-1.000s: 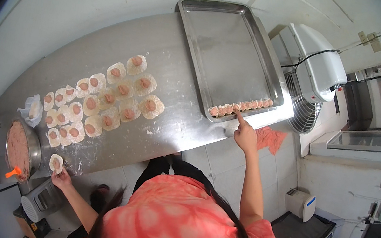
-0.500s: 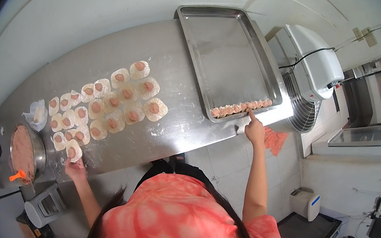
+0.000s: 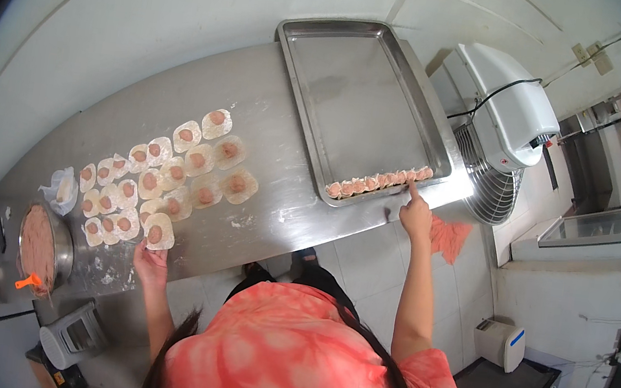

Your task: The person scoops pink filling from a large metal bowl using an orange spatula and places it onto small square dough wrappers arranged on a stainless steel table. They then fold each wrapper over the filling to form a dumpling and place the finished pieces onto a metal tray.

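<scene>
My left hand (image 3: 150, 265), at the table's near edge, holds a round wrapper topped with pink filling (image 3: 156, 233) on its fingers. Several more wrappers with pink filling (image 3: 199, 155) lie in rows on the steel table (image 3: 266, 224) just beyond it. To the right, a large steel tray (image 3: 370, 107) bears a row of filled dumplings (image 3: 363, 185) along its near side. My right hand (image 3: 415, 217) reaches over that side with its index finger stretched out to the dumplings. The fingertip appears to touch one near the row's right end; no object shows in this hand.
At the far left stands a steel bowl of pink filling (image 3: 42, 240) with an orange-handled tool (image 3: 29, 281) in it. Beside it lies a crumpled white wrapping (image 3: 60, 191). A white mixer (image 3: 502, 102) with a wire guard is right of the tray. White walls rise behind the table.
My left hand has moved right with the filled wrapper, away from the bowl. My right hand stays at the dumpling row. The whole view has shifted slightly.
</scene>
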Motion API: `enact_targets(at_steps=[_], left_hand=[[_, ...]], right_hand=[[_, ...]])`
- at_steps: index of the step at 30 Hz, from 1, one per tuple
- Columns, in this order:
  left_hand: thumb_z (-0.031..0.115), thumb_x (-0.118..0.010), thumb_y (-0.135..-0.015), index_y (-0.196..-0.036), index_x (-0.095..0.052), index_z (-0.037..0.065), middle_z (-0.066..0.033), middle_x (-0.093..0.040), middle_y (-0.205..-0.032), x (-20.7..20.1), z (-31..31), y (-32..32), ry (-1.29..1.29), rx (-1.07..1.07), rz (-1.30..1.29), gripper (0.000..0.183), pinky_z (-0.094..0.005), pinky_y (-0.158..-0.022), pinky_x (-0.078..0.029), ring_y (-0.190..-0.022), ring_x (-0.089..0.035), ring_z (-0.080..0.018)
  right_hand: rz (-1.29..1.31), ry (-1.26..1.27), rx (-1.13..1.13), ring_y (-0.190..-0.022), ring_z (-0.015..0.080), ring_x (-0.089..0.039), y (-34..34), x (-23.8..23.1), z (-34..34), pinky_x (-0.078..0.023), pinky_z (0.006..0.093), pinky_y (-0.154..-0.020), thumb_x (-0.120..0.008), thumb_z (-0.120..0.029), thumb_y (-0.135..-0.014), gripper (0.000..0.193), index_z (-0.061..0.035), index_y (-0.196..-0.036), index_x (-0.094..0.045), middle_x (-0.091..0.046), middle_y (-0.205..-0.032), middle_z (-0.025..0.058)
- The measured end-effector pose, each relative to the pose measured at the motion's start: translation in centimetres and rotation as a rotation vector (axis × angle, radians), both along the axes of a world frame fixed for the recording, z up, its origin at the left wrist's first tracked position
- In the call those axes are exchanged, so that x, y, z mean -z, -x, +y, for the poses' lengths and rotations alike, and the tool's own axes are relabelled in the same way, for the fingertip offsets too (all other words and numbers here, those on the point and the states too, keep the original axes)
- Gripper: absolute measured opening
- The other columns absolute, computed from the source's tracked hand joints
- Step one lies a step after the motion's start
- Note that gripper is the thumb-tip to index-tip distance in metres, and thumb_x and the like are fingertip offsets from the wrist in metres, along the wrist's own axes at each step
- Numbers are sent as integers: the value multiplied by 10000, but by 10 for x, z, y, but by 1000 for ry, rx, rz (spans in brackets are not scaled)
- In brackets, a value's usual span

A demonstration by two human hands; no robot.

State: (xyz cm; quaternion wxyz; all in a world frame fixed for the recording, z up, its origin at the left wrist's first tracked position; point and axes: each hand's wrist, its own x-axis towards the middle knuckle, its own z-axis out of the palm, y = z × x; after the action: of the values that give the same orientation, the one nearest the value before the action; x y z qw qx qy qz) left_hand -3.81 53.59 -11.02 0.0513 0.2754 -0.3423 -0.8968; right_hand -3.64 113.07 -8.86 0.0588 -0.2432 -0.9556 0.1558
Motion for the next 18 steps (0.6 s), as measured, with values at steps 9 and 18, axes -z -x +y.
enact_targets(at_steps=[9, 18], left_hand=[[180, -475, -874, -1154, -461, -31, -170, -523, -1209, -8, 110, -17, 8, 107, -26, 351, -420, -945, -449, -1126, -518, -291], [187, -469, -876, -1152, -454, -35, -186, -533, -1180, -1, 204, -29, -14, 224, -71, 355, -416, -913, -466, -1085, -542, -297]], right_hand=[[30, 13, -57, -741, 351, -598, -2, -2, 40, -472, 446, -669, -512, -13, -666, 713, -224, -1338, -398, -607, -782, 153], [-13, 66, -96, -801, 374, -603, -1, -9, 83, -477, 465, -679, -530, -15, -672, 664, -145, -1314, -421, -613, -945, 177]])
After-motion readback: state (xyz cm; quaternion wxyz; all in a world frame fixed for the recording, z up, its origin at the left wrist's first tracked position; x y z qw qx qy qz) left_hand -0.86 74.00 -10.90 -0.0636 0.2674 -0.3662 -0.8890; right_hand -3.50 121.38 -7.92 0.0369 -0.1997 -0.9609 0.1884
